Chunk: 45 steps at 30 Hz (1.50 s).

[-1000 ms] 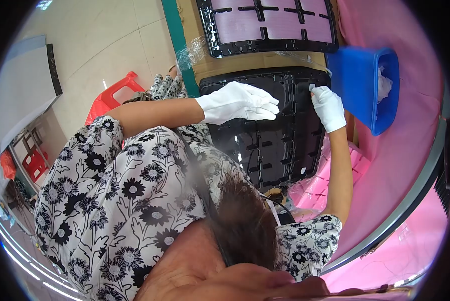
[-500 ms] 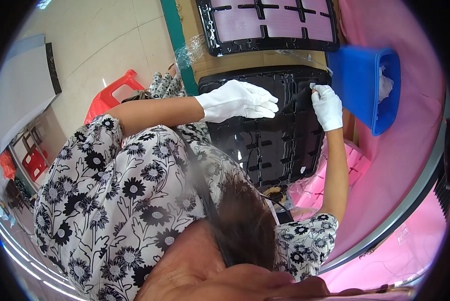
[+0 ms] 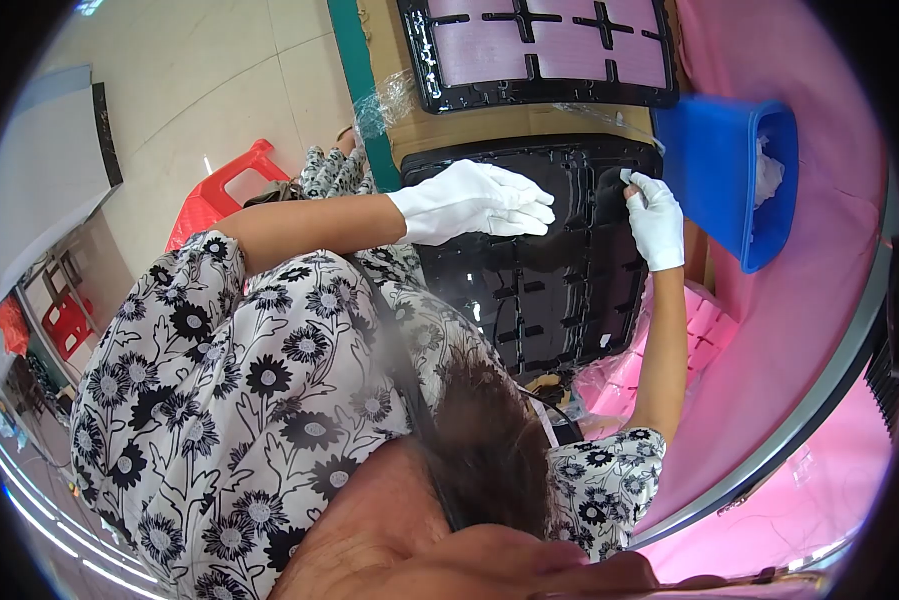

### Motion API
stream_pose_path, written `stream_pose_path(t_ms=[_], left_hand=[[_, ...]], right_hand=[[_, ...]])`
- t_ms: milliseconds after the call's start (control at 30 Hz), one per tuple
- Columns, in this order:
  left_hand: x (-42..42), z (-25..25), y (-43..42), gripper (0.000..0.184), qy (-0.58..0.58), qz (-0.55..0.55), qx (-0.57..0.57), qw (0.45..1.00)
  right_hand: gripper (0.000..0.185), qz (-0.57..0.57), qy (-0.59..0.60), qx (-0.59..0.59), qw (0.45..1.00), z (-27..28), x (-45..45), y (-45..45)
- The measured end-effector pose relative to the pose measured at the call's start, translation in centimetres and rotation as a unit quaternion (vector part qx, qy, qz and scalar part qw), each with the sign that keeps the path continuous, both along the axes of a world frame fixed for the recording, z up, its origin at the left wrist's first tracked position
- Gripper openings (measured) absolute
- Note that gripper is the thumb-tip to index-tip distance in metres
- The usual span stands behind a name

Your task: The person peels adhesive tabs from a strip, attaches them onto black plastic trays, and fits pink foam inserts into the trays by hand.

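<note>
My left hand (image 3: 479, 203), in a white glove, is stretched out with its fingers extended over the left part of a glossy black moulded tray (image 3: 544, 300). Nothing shows in that hand; whether its palm touches the tray cannot be seen. At the tray's upper right corner, my gloved right hand (image 3: 655, 228) pinches a small pale tab (image 3: 626, 175) between thumb and forefinger. A bare thumb tip shows at the glove. Lower on the tray is a small white sticker (image 3: 604, 341).
Above lies another black frame (image 3: 549, 97) with pink panels, on cardboard (image 3: 419, 135). A blue bin (image 3: 709, 160) holding crumpled white material is at the right. Clear plastic film (image 3: 382, 104) lies left of the frame. A red stool (image 3: 209, 200) stands on the floor. Pink trays (image 3: 684, 340) sit lower right.
My right hand has lowered slightly, and its fingers look less curled around the pale tab. My left hand has barely moved.
</note>
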<state>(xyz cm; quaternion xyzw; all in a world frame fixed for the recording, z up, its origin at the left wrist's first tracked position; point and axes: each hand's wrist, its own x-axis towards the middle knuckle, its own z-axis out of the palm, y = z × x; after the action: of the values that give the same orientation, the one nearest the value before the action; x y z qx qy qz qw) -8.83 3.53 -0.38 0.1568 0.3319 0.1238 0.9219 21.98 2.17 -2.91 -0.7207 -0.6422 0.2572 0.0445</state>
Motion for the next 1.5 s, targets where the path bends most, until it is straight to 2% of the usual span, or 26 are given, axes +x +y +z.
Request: stream_pose_path(t_ms=[100, 167, 267, 400, 700, 767, 800, 833, 867, 900, 967, 1067, 1133, 1200, 1233, 1267, 1333, 1367, 1400, 1433, 1467, 1500], left_hand=[[0.2, 0.0, 0.0, 0.035, 0.003, -0.005, 0.002, 1.0], [0.2, 0.0, 0.0, 0.035, 0.001, -0.002, -0.005, 1.0], [0.2, 0.0, 0.0, 0.035, 0.006, -0.006, -0.004, 1.0], [0.0, 0.1, -0.1, 0.034, 0.001, -0.005, -0.004, 1.0], [0.3, -0.3, -0.2, 0.036, 0.002, -0.01, -0.015, 1.0], [0.4, -0.3, -0.2, 0.038, 0.003, -0.005, -0.017, 1.0], [0.6, -0.2, -0.1, 0.038, 0.003, -0.005, -0.015, 1.0], [0.8, 0.1, 0.0, 0.038, 0.002, 0.006, -0.024, 1.0], [1.1, 0.1, 0.0, 0.039, 0.002, 0.017, -0.034, 0.999], [1.5, 0.1, -0.2, 0.039, 0.002, 0.014, -0.034, 0.999], [2.6, -0.1, -0.8, 0.036, -0.019, 0.072, -0.036, 0.997], [4.1, -0.5, -1.7, 0.036, -0.031, 0.05, -0.022, 0.998], [4.4, 0.1, -2.2, 0.038, -0.025, 0.015, -0.029, 0.999], [5.0, -0.7, -3.2, 0.037, -0.017, -0.004, -0.02, 1.0], [5.2, -0.6, -3.5, 0.037, 0.003, -0.024, 0.009, 1.0], [5.1, -0.4, -3.5, 0.036, 0.045, -0.073, 0.096, 0.992], [4.6, -1.9, -4.3, 0.035, 0.03, -0.079, 0.039, 0.996], [4.3, -4.5, -5.2, 0.035, 0.019, -0.127, 0.301, 0.945], [4.7, -1.5, -4.6, 0.037, 0.023, -0.074, 0.012, 0.997], [4.7, -1.3, -4.6, 0.037, 0.012, -0.088, 0.0, 0.996], [4.6, -1.2, -4.5, 0.038, 0.003, -0.1, -0.011, 0.995], [4.4, -0.9, -4.6, 0.038, 0.003, -0.105, -0.012, 0.994]], right_hand=[[0.019, -0.03, 0.023, -0.022, 0.999, 0.3, -0.3, 0.3], [0.017, 0.036, -0.033, -0.011, 0.999, 0.1, -0.4, 0.6], [0.016, 0.064, -0.07, 0.015, 0.995, 0.7, -1.0, 0.9], [0.017, 0.067, -0.084, -0.011, 0.994, 0.9, -1.4, 1.1], [0.022, -0.018, -0.139, -0.024, 0.99, 0.2, -1.9, 1.6], [0.024, -0.104, -0.077, 0.019, 0.991, 0.0, -1.5, 1.3], [0.02, -0.186, -0.015, 0.031, 0.982, -0.8, -1.0, 0.9], [0.016, -0.282, 0.143, 0.038, 0.948, -0.9, -0.7, 0.0], [0.013, -0.368, 0.297, 0.041, 0.88, 0.0, -1.8, -1.2], [0.009, -0.364, 0.36, 0.056, 0.857, 1.4, -3.8, -2.3], [0.011, -0.305, 0.362, 0.021, 0.881, 3.0, -7.0, -4.9], [0.017, -0.195, 0.195, 0.004, 0.961, 3.5, -10.5, -7.7], [0.02, -0.167, 0.113, 0.016, 0.979, 3.6, -11.7, -8.5], [0.021, -0.099, 0.027, 0.103, 0.989, 3.6, -12.3, -9.2], [0.021, -0.093, -0.004, 0.089, 0.992, 3.4, -12.5, -9.8], [0.021, -0.115, -0.011, 0.082, 0.99, 3.6, -12.2, -10.5], [0.018, -0.156, 0.179, 0.006, 0.971, 4.0, -12.0, -11.5], [0.017, -0.178, 0.179, 0.024, 0.967, 4.2, -10.6, -12.3], [0.017, -0.199, 0.179, 0.043, 0.963, 4.3, -9.2, -13.1], [0.016, -0.328, 0.224, 0.019, 0.918, 4.9, -7.5, -13.8], [0.017, -0.253, 0.123, 0.089, 0.955, 3.3, -3.7, -15.4], [0.018, -0.236, 0.029, 0.083, 0.968, 3.7, -1.8, -16.3]])
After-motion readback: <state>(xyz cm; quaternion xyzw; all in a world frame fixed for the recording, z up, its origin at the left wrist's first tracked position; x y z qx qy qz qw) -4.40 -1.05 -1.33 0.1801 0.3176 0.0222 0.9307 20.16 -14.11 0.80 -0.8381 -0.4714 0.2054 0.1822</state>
